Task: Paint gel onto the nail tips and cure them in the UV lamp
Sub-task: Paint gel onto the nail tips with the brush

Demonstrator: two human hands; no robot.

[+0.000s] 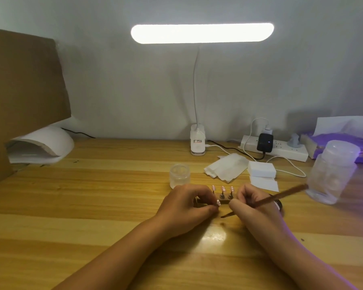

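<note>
A dark holder bar (pixel 288 201) lies on the wooden table between my hands, with three pink nail tips (pixel 222 189) standing on pegs along it. My left hand (pixel 184 203) pinches a fourth pink nail tip (pixel 281 203) on its peg, just in front of the bar. My right hand (pixel 258 203) grips a thin brown brush (pixel 289 194); its dark tip points down-left near that held nail tip. A small clear gel jar (pixel 179 175) stands open just behind my left hand. The white UV lamp (pixel 40 146) sits at the far left, its opening facing right.
A brown cardboard sheet (pixel 23 84) leans over the UV lamp. Behind my hands lie tissues (pixel 226 167), white pads (pixel 261 169), a clip desk lamp (pixel 197 143) and a power strip (pixel 281 148) with cables. A clear plastic bottle (pixel 331 172) stands at the right, by a purple pack (pixel 344 141).
</note>
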